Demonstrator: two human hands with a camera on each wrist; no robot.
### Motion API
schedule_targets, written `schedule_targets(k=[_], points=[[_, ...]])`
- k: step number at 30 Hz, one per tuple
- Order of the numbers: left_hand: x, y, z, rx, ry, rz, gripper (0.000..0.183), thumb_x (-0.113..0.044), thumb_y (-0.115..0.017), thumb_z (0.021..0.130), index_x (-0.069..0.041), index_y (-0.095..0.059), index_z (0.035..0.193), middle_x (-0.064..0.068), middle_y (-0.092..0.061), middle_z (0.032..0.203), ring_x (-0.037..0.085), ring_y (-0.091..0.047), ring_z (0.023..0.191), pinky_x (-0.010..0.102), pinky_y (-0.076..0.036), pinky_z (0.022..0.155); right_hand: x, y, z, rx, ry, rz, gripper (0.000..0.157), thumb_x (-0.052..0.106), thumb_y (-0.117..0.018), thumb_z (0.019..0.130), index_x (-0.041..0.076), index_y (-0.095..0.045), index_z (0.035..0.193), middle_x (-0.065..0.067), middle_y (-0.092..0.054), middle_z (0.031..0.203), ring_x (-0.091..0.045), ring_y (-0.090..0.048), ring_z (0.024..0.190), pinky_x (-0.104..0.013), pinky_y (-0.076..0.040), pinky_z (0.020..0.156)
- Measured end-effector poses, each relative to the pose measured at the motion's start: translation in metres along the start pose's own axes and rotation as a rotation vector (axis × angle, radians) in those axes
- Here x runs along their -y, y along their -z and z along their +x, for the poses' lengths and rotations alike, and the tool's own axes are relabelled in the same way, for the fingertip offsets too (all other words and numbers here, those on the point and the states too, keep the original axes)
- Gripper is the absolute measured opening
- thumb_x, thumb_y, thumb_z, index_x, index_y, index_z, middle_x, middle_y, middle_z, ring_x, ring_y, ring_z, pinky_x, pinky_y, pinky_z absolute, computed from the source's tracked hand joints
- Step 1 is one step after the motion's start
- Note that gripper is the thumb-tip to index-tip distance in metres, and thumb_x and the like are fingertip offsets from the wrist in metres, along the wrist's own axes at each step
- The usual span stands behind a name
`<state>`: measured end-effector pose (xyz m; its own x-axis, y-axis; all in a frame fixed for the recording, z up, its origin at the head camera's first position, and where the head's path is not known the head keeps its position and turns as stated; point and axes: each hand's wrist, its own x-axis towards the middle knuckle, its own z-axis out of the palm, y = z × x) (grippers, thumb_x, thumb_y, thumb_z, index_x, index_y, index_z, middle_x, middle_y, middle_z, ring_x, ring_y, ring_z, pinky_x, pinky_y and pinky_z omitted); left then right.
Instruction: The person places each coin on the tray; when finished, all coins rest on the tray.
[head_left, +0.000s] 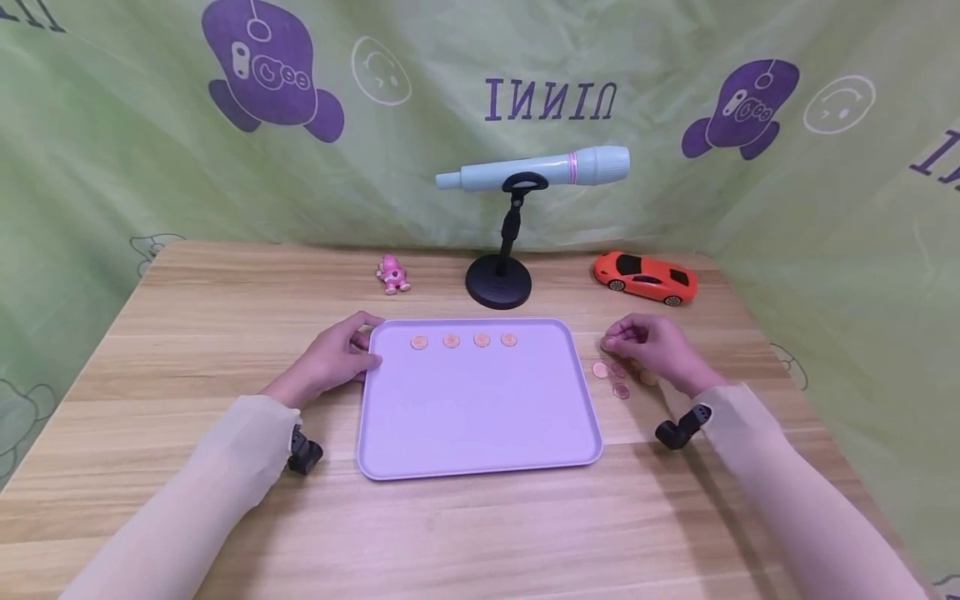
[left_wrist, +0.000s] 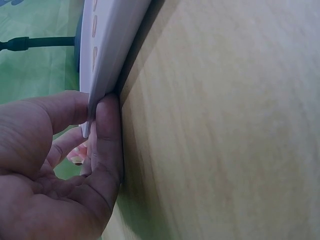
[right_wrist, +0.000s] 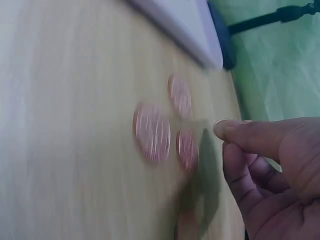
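Lilac tray [head_left: 480,408], left rim inside the left grip [head_left: 333,354]

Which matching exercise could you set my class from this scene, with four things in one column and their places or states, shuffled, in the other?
Column one:
1. left hand
2. microphone
3. toy car
4. four coins

Column two:
A. held up on a black stand
B. in a row near the far edge of the tray
C. gripping the tray's left side
D. near the far right corner of the table

Right pairs: 1-C, 2-A, 3-D, 4-B
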<state>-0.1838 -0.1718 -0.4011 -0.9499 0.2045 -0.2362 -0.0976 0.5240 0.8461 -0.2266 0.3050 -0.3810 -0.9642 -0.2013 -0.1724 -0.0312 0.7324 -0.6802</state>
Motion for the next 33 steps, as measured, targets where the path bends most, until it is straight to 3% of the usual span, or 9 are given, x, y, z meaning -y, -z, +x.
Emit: schedule_targets(k=[6,11,21,33], points=[[0.000,0.000,-0.001,-0.003,-0.003,0.004,0.057,0.002,-0.065,0.096,-0.001,-0.045,0.150,0.024,-0.059,0.115,0.022,-0.066,0.091,0.027,-0.063,0.074,0.023,-0.018,0.010,0.002,-0.003,0.108,0.032,0.023,-0.076,0.097,0.002,-0.069,0.119,-0.014,-0.075,0.108,-0.011,-0.067,0.085,-0.018,-0.058,0.075],[0.000,0.000,-0.002,-0.001,-0.001,0.006,0.057,0.001,-0.066,0.097,-0.002,-0.045,0.150,0.024,-0.059,0.116,0.022,-0.066,0.092,0.028,-0.063,0.074,0.043,-0.036,0.021,0.001,0.053,0.148,0.029,0.019,-0.078,0.095,-0.001,-0.070,0.115,-0.015,-0.074,0.104,-0.010,-0.066,0.082,-0.016,-0.057,0.074],[0.001,0.001,-0.001,0.001,-0.006,-0.003,0.056,0.002,-0.064,0.097,-0.001,-0.046,0.150,0.024,-0.060,0.115,0.022,-0.066,0.089,0.027,-0.063,0.073,0.066,-0.062,0.034,0.028,0.117,0.091,0.020,0.009,-0.079,0.092,-0.002,-0.073,0.107,-0.017,-0.076,0.095,-0.009,-0.066,0.074,-0.019,-0.052,0.063],[0.000,0.000,-0.001,-0.010,-0.020,-0.011,0.057,0.003,-0.066,0.095,0.001,-0.046,0.149,0.025,-0.061,0.112,0.022,-0.067,0.088,0.026,-0.063,0.070,0.072,-0.073,0.039,-0.027,0.194,-0.075,0.008,0.003,-0.077,0.091,-0.002,-0.074,0.097,-0.014,-0.073,0.088,-0.016,-0.063,0.079,-0.020,-0.050,0.070]])
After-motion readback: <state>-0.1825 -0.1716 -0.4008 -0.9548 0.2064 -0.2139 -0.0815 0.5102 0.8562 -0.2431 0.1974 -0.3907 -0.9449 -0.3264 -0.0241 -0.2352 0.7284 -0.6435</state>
